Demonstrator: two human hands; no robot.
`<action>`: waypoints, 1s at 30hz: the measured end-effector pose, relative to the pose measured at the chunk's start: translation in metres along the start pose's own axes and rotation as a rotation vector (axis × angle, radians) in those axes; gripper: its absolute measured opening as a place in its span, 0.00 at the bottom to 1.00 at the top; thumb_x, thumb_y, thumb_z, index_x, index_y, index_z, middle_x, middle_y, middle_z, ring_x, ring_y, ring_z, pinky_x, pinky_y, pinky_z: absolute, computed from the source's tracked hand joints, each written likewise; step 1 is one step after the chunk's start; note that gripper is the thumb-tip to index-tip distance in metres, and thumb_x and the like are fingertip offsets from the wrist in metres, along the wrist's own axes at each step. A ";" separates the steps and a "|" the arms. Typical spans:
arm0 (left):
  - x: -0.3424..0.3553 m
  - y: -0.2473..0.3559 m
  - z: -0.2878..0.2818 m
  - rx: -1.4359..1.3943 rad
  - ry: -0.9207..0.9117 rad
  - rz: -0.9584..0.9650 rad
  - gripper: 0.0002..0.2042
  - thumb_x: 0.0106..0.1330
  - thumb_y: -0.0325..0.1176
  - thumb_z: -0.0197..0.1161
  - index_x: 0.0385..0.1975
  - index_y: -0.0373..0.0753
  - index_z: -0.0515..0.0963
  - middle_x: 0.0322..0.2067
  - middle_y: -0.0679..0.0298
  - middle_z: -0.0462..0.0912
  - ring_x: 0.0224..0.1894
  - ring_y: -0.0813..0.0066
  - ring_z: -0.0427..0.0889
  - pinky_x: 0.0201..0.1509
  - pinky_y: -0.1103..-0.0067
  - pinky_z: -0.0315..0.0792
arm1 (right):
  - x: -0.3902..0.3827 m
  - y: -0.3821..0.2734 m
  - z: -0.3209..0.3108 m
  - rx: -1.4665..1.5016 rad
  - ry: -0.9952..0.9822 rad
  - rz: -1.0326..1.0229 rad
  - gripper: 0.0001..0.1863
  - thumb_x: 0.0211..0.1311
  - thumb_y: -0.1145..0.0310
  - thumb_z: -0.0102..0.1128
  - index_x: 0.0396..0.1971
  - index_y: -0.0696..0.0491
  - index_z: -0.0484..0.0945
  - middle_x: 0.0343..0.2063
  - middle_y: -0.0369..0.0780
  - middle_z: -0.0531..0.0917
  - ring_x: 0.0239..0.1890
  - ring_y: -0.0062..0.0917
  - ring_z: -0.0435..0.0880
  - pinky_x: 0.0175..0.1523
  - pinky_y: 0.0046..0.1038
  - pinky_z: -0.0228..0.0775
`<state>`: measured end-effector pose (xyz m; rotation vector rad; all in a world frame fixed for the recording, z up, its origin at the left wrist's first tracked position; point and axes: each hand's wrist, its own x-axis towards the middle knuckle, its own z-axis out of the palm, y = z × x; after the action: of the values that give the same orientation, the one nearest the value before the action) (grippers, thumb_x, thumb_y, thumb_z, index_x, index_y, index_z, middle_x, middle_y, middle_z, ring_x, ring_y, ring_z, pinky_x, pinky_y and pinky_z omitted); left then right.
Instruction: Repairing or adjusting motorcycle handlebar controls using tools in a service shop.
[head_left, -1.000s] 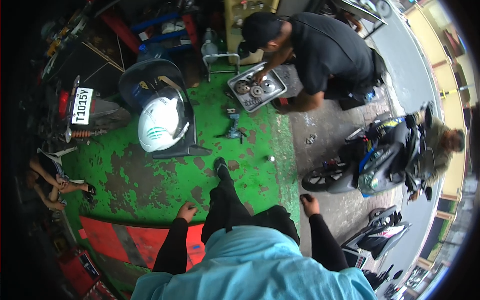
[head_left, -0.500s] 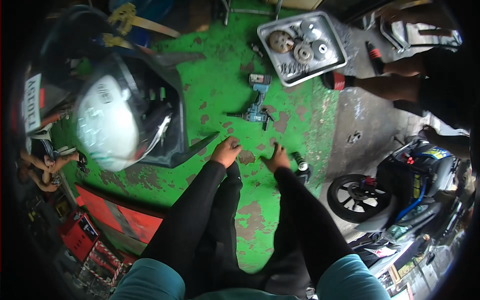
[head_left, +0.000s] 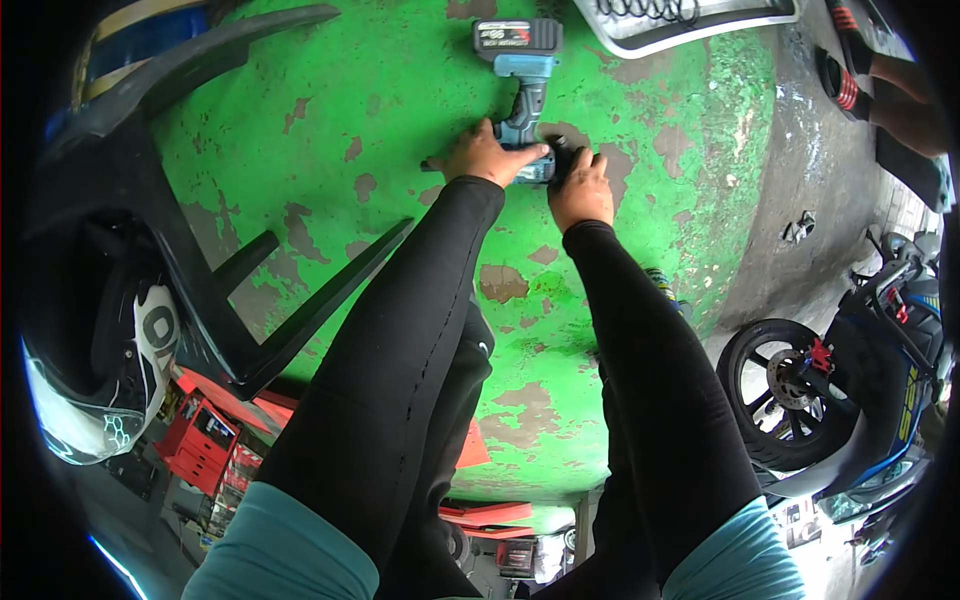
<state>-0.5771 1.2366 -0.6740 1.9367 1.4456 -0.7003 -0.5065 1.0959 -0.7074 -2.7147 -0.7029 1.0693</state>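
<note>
A blue and black cordless impact wrench [head_left: 527, 105] lies on the green floor, its battery pointing away from me. My left hand [head_left: 484, 158] is closed over its front body, thumb stretched across the top. A dark shaft end shows past that hand's left side. My right hand [head_left: 583, 188] grips a black part [head_left: 562, 152] at the tool's right end; its fingers are bent and partly hide what they hold.
A metal tray [head_left: 690, 35] with a coil spring stands at the far right. To the left are black plastic bodywork [head_left: 180, 290] and a white-and-black helmet [head_left: 140, 370]. A motorcycle [head_left: 850, 380] stands at right, below a person's legs [head_left: 900, 95]. A red tool cabinet [head_left: 200, 440] is lower left.
Both hands have reached forward from above the floor and taken hold of the impact wrench. My view has moved closer, so the tray and helmet sit nearer the picture's edges.
</note>
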 end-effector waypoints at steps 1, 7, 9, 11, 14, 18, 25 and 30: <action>-0.001 -0.002 -0.003 0.030 -0.027 -0.008 0.47 0.45 0.73 0.65 0.60 0.43 0.71 0.57 0.52 0.77 0.60 0.46 0.75 0.67 0.52 0.60 | -0.006 0.001 -0.001 0.024 -0.032 -0.029 0.27 0.53 0.65 0.66 0.51 0.58 0.65 0.48 0.55 0.74 0.48 0.51 0.80 0.54 0.44 0.74; -0.012 -0.012 0.003 -0.081 -0.067 0.147 0.41 0.52 0.70 0.62 0.55 0.39 0.75 0.54 0.50 0.80 0.56 0.51 0.78 0.60 0.66 0.70 | -0.013 0.047 -0.039 0.293 -0.130 -0.014 0.20 0.54 0.62 0.61 0.42 0.60 0.72 0.36 0.55 0.82 0.41 0.51 0.82 0.46 0.45 0.75; -0.027 -0.026 -0.003 -0.064 0.002 0.118 0.41 0.54 0.70 0.61 0.55 0.37 0.74 0.53 0.48 0.80 0.56 0.50 0.78 0.60 0.64 0.70 | -0.033 0.039 -0.069 0.618 -0.241 0.072 0.16 0.55 0.64 0.60 0.39 0.59 0.74 0.28 0.50 0.83 0.31 0.41 0.85 0.36 0.39 0.76; -0.046 -0.021 0.000 -0.065 -0.021 0.057 0.41 0.54 0.70 0.61 0.54 0.36 0.75 0.51 0.47 0.81 0.54 0.49 0.79 0.58 0.64 0.71 | -0.060 0.057 -0.099 0.949 -0.255 0.183 0.11 0.56 0.67 0.59 0.37 0.58 0.75 0.23 0.43 0.81 0.22 0.28 0.82 0.27 0.31 0.73; -0.092 -0.002 -0.013 -0.056 -0.138 -0.049 0.40 0.55 0.68 0.61 0.52 0.34 0.77 0.44 0.46 0.84 0.49 0.48 0.82 0.55 0.64 0.72 | -0.113 0.088 -0.170 1.279 -0.308 0.333 0.06 0.61 0.72 0.55 0.36 0.55 0.76 0.19 0.33 0.74 0.15 0.19 0.71 0.20 0.25 0.65; -0.131 -0.061 -0.028 -0.111 -0.350 -0.139 0.39 0.59 0.68 0.55 0.52 0.33 0.77 0.38 0.49 0.86 0.44 0.54 0.84 0.50 0.64 0.73 | -0.197 0.102 -0.243 1.489 -0.202 0.310 0.06 0.65 0.66 0.58 0.34 0.53 0.77 0.19 0.29 0.72 0.18 0.15 0.67 0.23 0.22 0.59; -0.393 -0.064 -0.137 -0.608 -0.996 -0.541 0.35 0.62 0.74 0.39 0.35 0.47 0.81 0.24 0.64 0.84 0.19 0.68 0.79 0.29 0.62 0.75 | -0.368 0.104 -0.359 0.461 -0.306 0.029 0.28 0.52 0.45 0.69 0.32 0.60 0.83 0.28 0.51 0.85 0.36 0.42 0.86 0.43 0.39 0.76; -0.553 -0.082 -0.197 -0.574 -0.890 -0.452 0.31 0.64 0.70 0.42 0.37 0.48 0.81 0.23 0.65 0.83 0.17 0.74 0.78 0.23 0.73 0.76 | -0.447 0.032 -0.454 0.069 -0.449 -0.533 0.23 0.52 0.52 0.68 0.42 0.55 0.83 0.35 0.51 0.85 0.40 0.45 0.85 0.46 0.40 0.77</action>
<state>-0.7909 1.0471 -0.1542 0.6926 1.2762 -1.0253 -0.4741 0.8745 -0.1098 -2.0423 -1.3269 1.5094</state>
